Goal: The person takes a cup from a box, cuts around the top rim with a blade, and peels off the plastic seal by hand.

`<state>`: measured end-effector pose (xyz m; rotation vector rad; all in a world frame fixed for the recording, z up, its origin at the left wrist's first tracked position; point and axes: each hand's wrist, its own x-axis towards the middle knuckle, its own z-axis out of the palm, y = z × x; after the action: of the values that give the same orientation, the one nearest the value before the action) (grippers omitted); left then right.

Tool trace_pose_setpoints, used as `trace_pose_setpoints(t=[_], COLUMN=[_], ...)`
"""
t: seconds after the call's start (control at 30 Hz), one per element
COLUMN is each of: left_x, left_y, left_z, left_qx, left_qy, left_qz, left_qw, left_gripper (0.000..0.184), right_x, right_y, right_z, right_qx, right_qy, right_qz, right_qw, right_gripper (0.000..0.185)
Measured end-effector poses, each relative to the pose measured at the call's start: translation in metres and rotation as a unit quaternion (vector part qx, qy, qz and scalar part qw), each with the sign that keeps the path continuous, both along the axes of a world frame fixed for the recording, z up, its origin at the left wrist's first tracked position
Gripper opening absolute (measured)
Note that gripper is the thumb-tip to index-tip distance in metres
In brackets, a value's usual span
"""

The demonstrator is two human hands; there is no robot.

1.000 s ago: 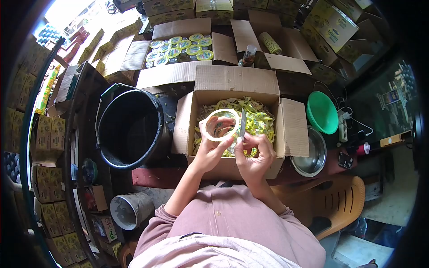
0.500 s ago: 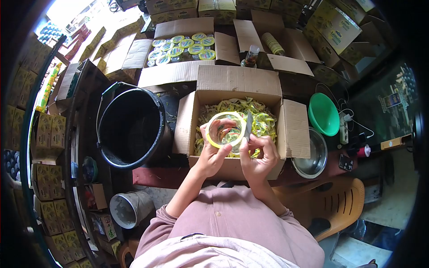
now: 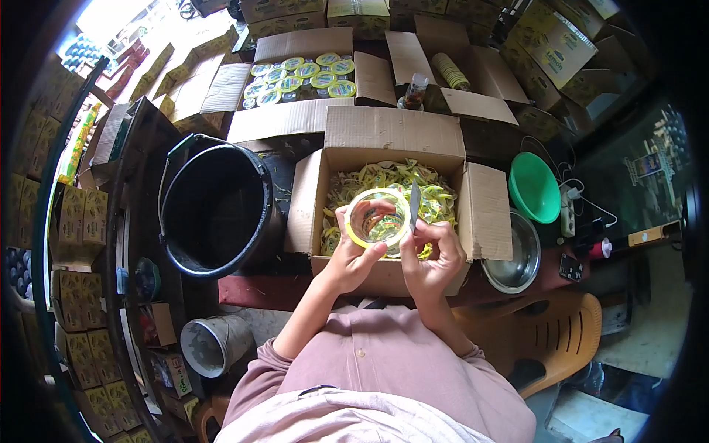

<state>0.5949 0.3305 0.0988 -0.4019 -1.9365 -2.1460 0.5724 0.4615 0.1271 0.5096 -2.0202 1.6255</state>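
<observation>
My left hand [image 3: 353, 258] is wrapped round a clear plastic cup [image 3: 377, 218] with a yellow rim. The cup's round end faces me, and fingers show through its clear wall. In my right hand [image 3: 432, 260] is a knife [image 3: 415, 203], its blade pointing up and away along the cup's right side. The right thumb lies near the cup's rim; whether the blade touches the rim I cannot tell. Beneath both hands stands an open cardboard box [image 3: 395, 133] filled with yellow and clear plastic scraps [image 3: 436, 196].
Left of the box stands a black bucket [image 3: 173, 221]. On the right are a green bowl [image 3: 535, 188] and a metal bowl [image 3: 515, 258]. Behind, one carton holds several yellow-lidded cups [image 3: 306, 71]; another holds a stack of cups [image 3: 449, 72], with a small jar [image 3: 415, 92] nearby.
The cup and both hands have shifted slightly to the right, and the cup is turned a little. The grip on cup and knife stays the same.
</observation>
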Motion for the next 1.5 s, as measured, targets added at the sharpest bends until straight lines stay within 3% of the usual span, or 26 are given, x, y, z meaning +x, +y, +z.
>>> trace_pose_setpoints(t=[0.1,0.4,0.8,0.97,1.07,1.23,1.33,1.5], left_x=[0.001,-0.002,0.000,0.003,0.006,-0.004,-0.006,-0.008], left_y=[0.004,0.003,-0.010,-0.013,-0.007,-0.002,-0.004,-0.010], left_z=[-0.004,-0.008,-0.008,-0.014,-0.020,-0.022,-0.020,-0.020], left_qx=[0.085,0.074,-0.086,-0.086,0.050,0.265,0.343,0.370], left_qy=[-0.013,0.010,-0.019,-0.024,-0.066,-0.108,-0.143,-0.183], left_qz=[-0.015,-0.017,-0.018,-0.049,-0.084,-0.132,-0.174,-0.217], left_qw=[0.996,0.997,0.996,0.995,0.993,0.949,0.912,0.885], left_gripper=[0.059,0.061,0.057,0.059,0.062,0.060,0.062,0.068], right_x=[0.000,0.005,0.001,-0.006,-0.010,-0.009,-0.010,-0.010], right_y=[0.002,-0.002,0.004,0.007,0.009,0.012,0.013,0.014], right_z=[-0.003,0.001,0.008,0.012,0.004,0.009,0.007,0.005], right_qx=[-0.001,-0.017,0.054,0.084,0.038,0.036,0.016,-0.022], right_qy=[-0.004,-0.011,0.028,0.031,-0.024,-0.018,-0.032,-0.064], right_qz=[0.003,-0.006,-0.021,-0.018,-0.017,-0.034,-0.018,0.000], right_qw=[1.000,1.000,0.998,0.996,0.999,0.999,0.999,0.998], right_gripper=[0.017,0.016,0.017,0.014,0.015,0.014,0.014,0.012])
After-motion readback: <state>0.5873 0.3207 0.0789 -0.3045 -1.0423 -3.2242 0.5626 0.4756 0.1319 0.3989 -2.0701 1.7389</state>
